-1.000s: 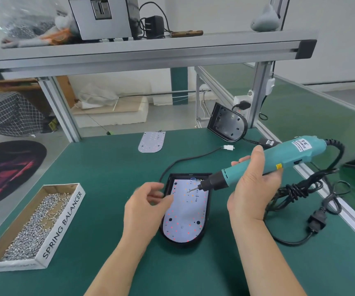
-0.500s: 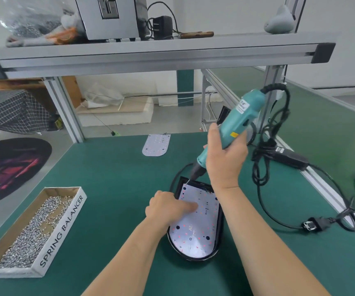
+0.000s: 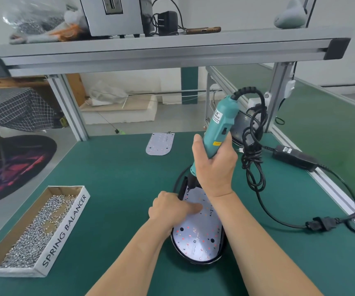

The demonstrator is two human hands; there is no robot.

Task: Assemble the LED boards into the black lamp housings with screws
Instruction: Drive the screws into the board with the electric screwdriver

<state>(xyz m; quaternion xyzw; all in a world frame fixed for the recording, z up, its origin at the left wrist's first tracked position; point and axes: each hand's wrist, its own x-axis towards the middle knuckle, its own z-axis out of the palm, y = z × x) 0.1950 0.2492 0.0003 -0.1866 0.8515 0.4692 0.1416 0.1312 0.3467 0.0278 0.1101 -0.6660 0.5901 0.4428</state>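
The right hand [image 3: 214,165] grips the screwdriver [image 3: 219,127] nearly upright, tip at the LED board's [image 3: 195,233] far corner. The left hand [image 3: 170,207] presses fingers flat on the board, likely steadying it inside the black housing [image 3: 220,256] near the counter's [image 3: 112,189] front edge.

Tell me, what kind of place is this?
Probably a small factory assembly bench: a green work mat, a box of screws, and an electric screwdriver in the right hand over a lamp board.

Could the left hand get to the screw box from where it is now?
Probably yes. The left hand only presses on the LED board, holding nothing, and bare green mat lies between it and the open screw box.
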